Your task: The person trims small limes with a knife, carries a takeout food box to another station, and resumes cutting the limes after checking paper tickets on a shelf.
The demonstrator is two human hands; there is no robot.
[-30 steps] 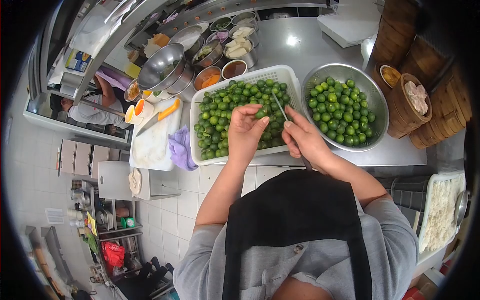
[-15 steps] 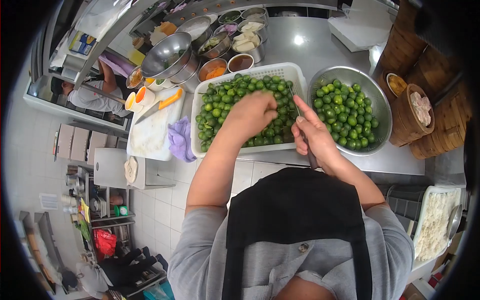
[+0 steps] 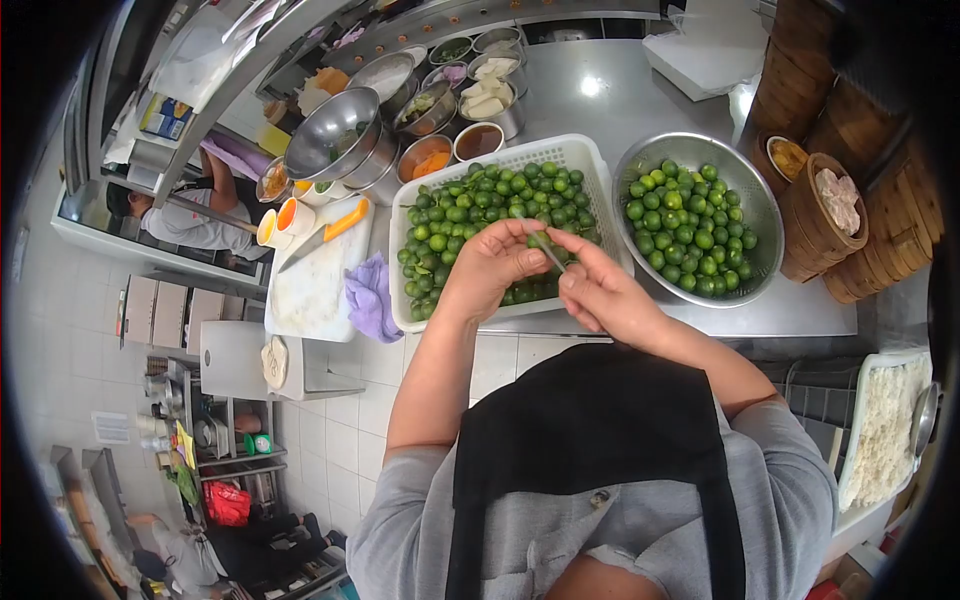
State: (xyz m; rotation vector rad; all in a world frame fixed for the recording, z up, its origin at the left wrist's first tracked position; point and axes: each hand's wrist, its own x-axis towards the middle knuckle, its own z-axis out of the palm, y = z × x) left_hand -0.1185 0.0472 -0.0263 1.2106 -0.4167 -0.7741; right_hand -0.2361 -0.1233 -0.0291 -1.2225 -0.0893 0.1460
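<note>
1. Green and whole-looking, one lime (image 3: 534,241) sat pinched between the thumb and fingertips of the person's left hand (image 3: 488,268) in the head view, above the basket.
2. The right hand (image 3: 608,290) was clamped around a small knife (image 3: 549,250), most of the handle hidden by the fingers. Its thin blade slanted up to the left and met the lime; whether it had cut the skin could not be told.
3. Both hands were close together, their fingertips nearly meeting.
4. Below them, a white plastic basket (image 3: 594,152) held a heap of limes (image 3: 440,240). Just beside it on the right, a steel colander (image 3: 742,172) held more of them. Both stood on a steel table (image 3: 575,85).
5. Left of the basket lay a purple cloth (image 3: 372,300), then a white cutting board (image 3: 308,298) with an orange-handled knife (image 3: 343,220) across its far part.
6. Beyond the basket stood a bowl of brown sauce (image 3: 480,141); bamboo steamers (image 3: 812,245) were stacked at the right.
7. As for writing, a yellow-and-blue box (image 3: 165,118) at the upper left bore print too small to read, and a white sheet (image 3: 111,427) on the tiled wall carried marks too blurred to make out.
8. A co-worker in grey (image 3: 195,225) was behind the frame at the upper left.
</note>
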